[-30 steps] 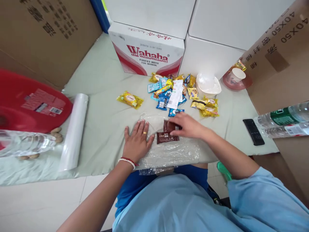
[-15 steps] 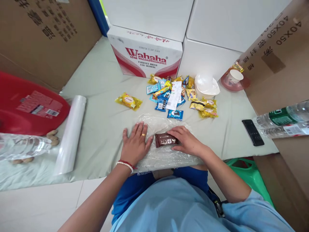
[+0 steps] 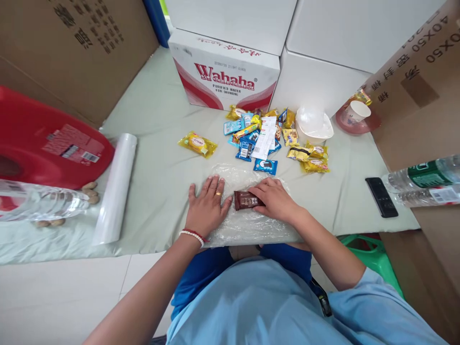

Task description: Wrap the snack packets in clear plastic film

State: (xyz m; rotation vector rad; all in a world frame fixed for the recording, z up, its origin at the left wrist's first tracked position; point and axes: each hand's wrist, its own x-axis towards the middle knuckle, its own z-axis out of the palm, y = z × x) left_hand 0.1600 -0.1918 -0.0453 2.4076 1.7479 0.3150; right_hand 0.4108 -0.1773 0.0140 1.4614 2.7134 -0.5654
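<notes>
Brown pkt [image 3: 243, 200], end in R grip [image 3: 275, 198], atop film [image 3: 247, 230] (clear)

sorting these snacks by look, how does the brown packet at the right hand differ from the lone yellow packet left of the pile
The brown packet is dark; the yellow packet is bright. The brown packet lies over the clear film, partly covered by the right hand; the yellow packet lies on the pale green tablecloth, untouched and fully visible. Both have printed wrappers.
</notes>
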